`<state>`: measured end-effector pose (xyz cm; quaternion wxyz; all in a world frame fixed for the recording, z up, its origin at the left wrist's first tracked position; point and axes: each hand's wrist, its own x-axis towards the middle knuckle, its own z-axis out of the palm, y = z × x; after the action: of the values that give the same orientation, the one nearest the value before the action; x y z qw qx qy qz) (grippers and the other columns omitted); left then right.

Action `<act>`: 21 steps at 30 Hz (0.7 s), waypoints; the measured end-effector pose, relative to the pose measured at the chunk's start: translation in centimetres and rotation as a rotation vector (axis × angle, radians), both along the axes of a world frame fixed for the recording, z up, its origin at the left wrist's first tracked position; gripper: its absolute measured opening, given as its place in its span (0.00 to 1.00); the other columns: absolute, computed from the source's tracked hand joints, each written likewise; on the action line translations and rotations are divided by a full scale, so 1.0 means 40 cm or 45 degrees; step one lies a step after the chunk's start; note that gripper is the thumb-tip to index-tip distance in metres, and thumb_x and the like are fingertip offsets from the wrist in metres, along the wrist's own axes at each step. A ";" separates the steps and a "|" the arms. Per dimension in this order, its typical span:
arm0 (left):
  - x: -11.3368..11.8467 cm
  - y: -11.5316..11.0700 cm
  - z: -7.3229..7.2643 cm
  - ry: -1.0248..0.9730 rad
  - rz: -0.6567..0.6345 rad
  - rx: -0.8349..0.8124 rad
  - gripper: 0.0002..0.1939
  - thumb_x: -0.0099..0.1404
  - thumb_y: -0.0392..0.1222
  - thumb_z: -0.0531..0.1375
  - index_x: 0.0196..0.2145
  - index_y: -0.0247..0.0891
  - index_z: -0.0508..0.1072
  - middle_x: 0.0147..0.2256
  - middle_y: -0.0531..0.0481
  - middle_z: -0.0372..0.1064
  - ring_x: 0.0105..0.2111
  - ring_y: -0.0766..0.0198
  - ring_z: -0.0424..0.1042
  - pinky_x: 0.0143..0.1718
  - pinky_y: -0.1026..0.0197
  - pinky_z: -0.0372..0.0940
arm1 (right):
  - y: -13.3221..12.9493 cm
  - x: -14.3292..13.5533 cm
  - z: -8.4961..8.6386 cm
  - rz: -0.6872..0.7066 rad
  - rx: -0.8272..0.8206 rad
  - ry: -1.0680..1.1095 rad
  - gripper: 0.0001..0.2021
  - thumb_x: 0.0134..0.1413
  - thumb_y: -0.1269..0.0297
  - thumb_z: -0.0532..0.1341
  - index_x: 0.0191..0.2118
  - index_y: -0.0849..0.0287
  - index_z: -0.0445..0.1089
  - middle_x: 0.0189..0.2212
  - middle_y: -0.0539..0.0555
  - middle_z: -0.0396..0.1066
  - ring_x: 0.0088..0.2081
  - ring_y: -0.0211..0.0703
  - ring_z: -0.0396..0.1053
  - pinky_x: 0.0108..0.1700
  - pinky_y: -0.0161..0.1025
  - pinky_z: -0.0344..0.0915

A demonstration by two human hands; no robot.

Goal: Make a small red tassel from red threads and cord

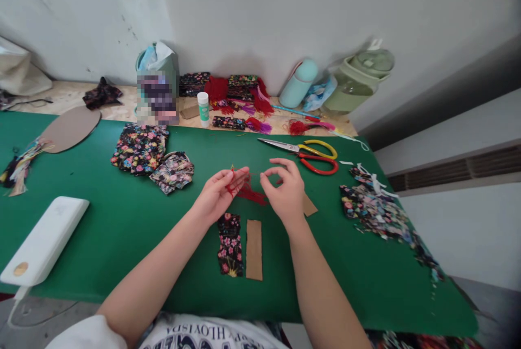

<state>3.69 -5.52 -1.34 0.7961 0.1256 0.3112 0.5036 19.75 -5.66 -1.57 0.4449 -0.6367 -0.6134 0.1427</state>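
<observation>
Red threads (253,195) hang in a loose bundle from my left hand (220,190), whose thumb and fingers are closed on them. To the right, my right hand (284,186) has thumb and index finger pressed together, the other fingers raised; whatever thin thing it pinches is too small to make out. Below the hands, a floral fabric strip (230,246) lies beside a brown cardboard strip (254,250) on the green table mat (183,251). Another cardboard piece (310,206) lies partly behind my right hand.
Scissors (301,148) with yellow and red handles lie beyond my right hand. Fabric scraps (374,210) are heaped at right, folded floral cloth (140,148) at left. A glue stick (203,109), tassels (260,96) and bottles (299,83) stand or lie along the wall.
</observation>
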 end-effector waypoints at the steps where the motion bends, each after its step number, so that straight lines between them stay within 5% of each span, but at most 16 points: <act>1: 0.000 0.000 0.000 -0.006 0.001 0.000 0.05 0.59 0.33 0.63 0.26 0.34 0.70 0.40 0.42 0.77 0.46 0.59 0.75 0.56 0.56 0.60 | 0.001 0.003 0.001 0.005 -0.020 0.043 0.05 0.48 0.65 0.61 0.24 0.57 0.68 0.42 0.59 0.70 0.40 0.49 0.70 0.31 0.43 0.66; 8: -0.001 0.001 0.003 -0.002 0.020 0.017 0.06 0.58 0.34 0.64 0.27 0.35 0.70 0.39 0.43 0.78 0.46 0.60 0.75 0.58 0.56 0.59 | -0.002 -0.007 0.008 0.150 -0.165 0.224 0.06 0.46 0.64 0.61 0.23 0.57 0.69 0.41 0.59 0.71 0.36 0.45 0.70 0.30 0.41 0.67; 11: -0.002 0.002 0.005 -0.005 0.030 0.019 0.06 0.58 0.34 0.64 0.27 0.35 0.69 0.38 0.44 0.78 0.46 0.60 0.75 0.58 0.56 0.58 | 0.001 0.003 -0.011 0.053 -0.155 0.135 0.07 0.47 0.64 0.60 0.22 0.57 0.68 0.38 0.58 0.72 0.35 0.46 0.70 0.29 0.41 0.66; 13: -0.002 0.001 0.006 0.003 0.028 0.015 0.06 0.58 0.34 0.64 0.26 0.36 0.69 0.38 0.44 0.78 0.45 0.61 0.76 0.57 0.56 0.59 | 0.004 0.018 -0.024 -0.061 -0.080 0.055 0.03 0.46 0.66 0.60 0.30 0.57 0.71 0.44 0.60 0.70 0.35 0.46 0.70 0.30 0.42 0.67; 17: 0.002 -0.002 0.007 0.050 0.017 0.057 0.07 0.57 0.35 0.65 0.26 0.36 0.69 0.37 0.44 0.78 0.43 0.61 0.76 0.55 0.58 0.60 | 0.007 0.036 -0.024 -0.044 0.028 0.045 0.21 0.45 0.70 0.60 0.49 0.56 0.69 0.55 0.63 0.62 0.40 0.47 0.71 0.39 0.46 0.70; 21: 0.008 -0.006 0.005 0.144 0.006 0.152 0.08 0.56 0.38 0.66 0.26 0.35 0.69 0.34 0.44 0.78 0.39 0.62 0.76 0.50 0.60 0.61 | 0.001 0.011 0.003 0.188 -0.077 0.233 0.06 0.54 0.63 0.59 0.34 0.55 0.72 0.44 0.59 0.71 0.46 0.49 0.70 0.43 0.47 0.71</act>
<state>4.00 -5.77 -1.13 0.7672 0.2005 0.3254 0.5151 20.19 -5.62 -1.43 0.4679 -0.5873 -0.6109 0.2510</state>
